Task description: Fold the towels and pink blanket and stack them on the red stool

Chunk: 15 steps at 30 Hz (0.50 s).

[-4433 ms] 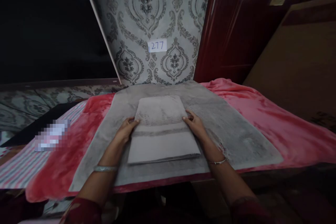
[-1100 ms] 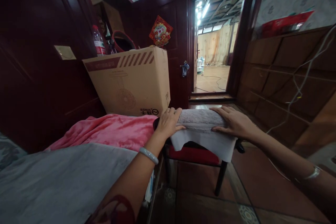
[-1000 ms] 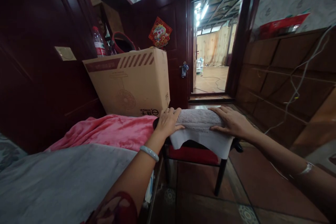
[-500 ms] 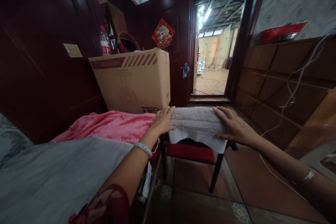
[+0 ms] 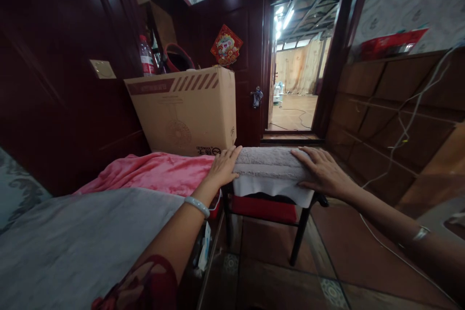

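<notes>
A grey plush cloth with a smooth pale underside lies folded over the top of a black-framed chair. The chair also shows a red panel lower down. My left hand rests on the cloth's left end, fingers stretched out along the top and thumb at the front. On the right end lies my right hand, its fingers spread and pointing inward, the thumb low against the front. Both palms touch the cloth without closing round it. The far side of the cloth is hidden.
A bed with a grey blanket and a pink blanket is on the left. Behind it stands a large cardboard box. Stacked brown boxes line the right wall, with a white cable hanging down. A doorway opens ahead.
My right hand's fingers have slid slightly inward over the cloth. The cloth's pale lower edge hangs a little higher at the front. My left hand has hardly moved.
</notes>
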Available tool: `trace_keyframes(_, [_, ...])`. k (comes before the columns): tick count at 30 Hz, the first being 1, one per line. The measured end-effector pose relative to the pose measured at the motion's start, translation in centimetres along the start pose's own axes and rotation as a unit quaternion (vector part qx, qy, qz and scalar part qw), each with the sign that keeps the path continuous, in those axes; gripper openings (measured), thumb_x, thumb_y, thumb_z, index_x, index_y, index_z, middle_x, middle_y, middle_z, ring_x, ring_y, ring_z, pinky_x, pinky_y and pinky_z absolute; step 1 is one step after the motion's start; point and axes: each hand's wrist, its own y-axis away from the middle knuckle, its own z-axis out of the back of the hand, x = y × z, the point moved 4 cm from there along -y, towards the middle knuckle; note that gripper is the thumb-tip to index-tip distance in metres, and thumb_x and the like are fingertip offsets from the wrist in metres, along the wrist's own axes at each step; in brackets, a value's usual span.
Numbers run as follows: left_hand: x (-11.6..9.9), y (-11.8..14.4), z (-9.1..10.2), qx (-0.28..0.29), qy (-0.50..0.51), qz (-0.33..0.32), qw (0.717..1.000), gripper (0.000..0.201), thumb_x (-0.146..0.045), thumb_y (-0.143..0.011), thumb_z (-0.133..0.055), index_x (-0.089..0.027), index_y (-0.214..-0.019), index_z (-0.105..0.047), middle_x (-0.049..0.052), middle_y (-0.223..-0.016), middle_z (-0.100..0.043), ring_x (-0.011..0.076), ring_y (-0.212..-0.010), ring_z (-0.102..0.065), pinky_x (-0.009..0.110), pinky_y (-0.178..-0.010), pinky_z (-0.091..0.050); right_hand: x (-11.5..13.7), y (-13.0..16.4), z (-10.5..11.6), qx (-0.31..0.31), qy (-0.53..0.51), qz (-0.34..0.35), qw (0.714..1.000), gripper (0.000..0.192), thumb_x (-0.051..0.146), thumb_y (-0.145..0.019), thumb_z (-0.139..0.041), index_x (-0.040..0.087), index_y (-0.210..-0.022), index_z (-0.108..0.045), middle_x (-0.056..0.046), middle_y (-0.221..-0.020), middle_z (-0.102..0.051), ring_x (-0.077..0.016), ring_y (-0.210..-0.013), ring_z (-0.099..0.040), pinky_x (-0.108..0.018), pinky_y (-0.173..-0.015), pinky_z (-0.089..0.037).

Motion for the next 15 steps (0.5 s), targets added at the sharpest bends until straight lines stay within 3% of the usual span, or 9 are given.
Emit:
trace_keyframes(4, [0.0, 1.0, 0.9, 0.037, 0.051, -0.007, 0.998, 0.108, -0.029, -0.072, -0.084, -0.026, -0.159, -0.020, 0.017, -0.166, -0.021, 0.0344, -0.151, -0.026, 0.052, -0.119, -0.032, 1.3, -1.8, 1.3, 0.018, -0.003, 0.025, 1.000, 0.094, 0.061, -0.084, -0.064, 0.031, -0.161, -0.019, -0.016, -0.161, -0.032, -0.0417, -0.148, -0.025, -0.064, -0.114, -0.025])
trace_keyframes(9, [0.1, 3.9, 2.4, 0.019, 0.073, -0.005, 0.997, 0.101, -0.027, -0.075, -0.080, -0.022, -0.158, -0.024, 0.017, -0.168, -0.016, 0.0323, -0.153, -0.022, 0.050, -0.123, -0.026, 4.7, -7.8, 2.2, 0.012, -0.043, 0.033, 0.998, 0.082, 0.060, -0.093, -0.053, 0.028, -0.161, -0.020, -0.014, -0.158, -0.040, -0.0360, -0.145, -0.034, -0.060, -0.116, -0.027])
trace_keyframes(12, [1.2, 8.3, 3.2, 0.013, 0.073, 0.011, 0.997, 0.095, -0.027, -0.077, -0.077, -0.024, -0.158, -0.026, 0.016, -0.167, -0.021, 0.0298, -0.153, -0.023, 0.050, -0.124, -0.026, 6.3, -10.5, 1.3, 0.016, -0.048, 0.024, 0.998, 0.082, 0.060, -0.093, -0.052, 0.025, -0.161, -0.023, -0.016, -0.157, -0.042, -0.0368, -0.143, -0.039, -0.059, -0.114, -0.030])
trace_keyframes(15, [4.0, 15.6, 3.7, 0.035, 0.055, 0.078, 0.995, 0.088, -0.027, -0.081, -0.071, -0.024, -0.158, -0.028, 0.013, -0.165, -0.027, 0.0283, -0.153, -0.025, 0.048, -0.125, -0.025, 7.5, -11.0, -0.3, 0.039, -0.045, 0.023, 0.998, 0.077, 0.058, -0.092, -0.054, 0.024, -0.157, -0.033, -0.018, -0.154, -0.045, -0.0410, -0.139, -0.043, -0.064, -0.110, -0.034])
